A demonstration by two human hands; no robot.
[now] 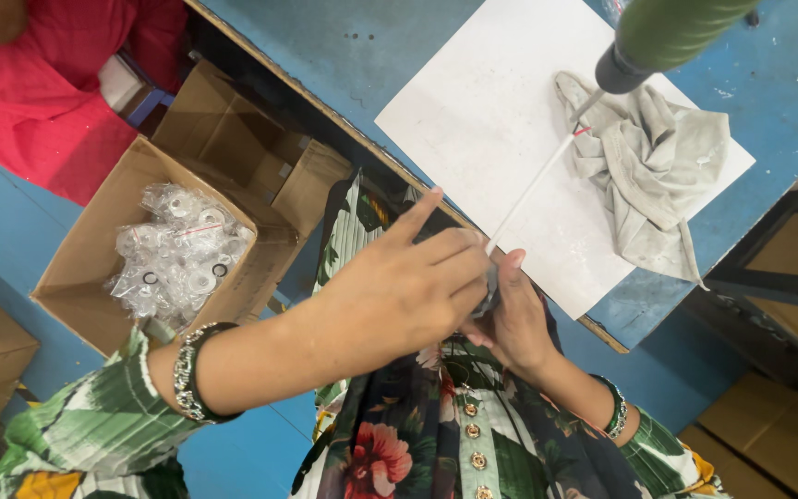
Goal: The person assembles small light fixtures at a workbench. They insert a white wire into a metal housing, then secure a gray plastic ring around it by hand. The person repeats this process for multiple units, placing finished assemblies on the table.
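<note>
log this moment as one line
left hand: on small grey part | right hand: gripping same part | thin white tube: runs to green tool | rag: on white sheet

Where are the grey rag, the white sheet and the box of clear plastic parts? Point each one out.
grey rag [650,166]: head view, on its crumpled middle.
white sheet [487,111]: head view, on a bare part left of the rag.
cardboard box [85,248]: head view, on its left inner wall beside the bagged clear parts.
</note>
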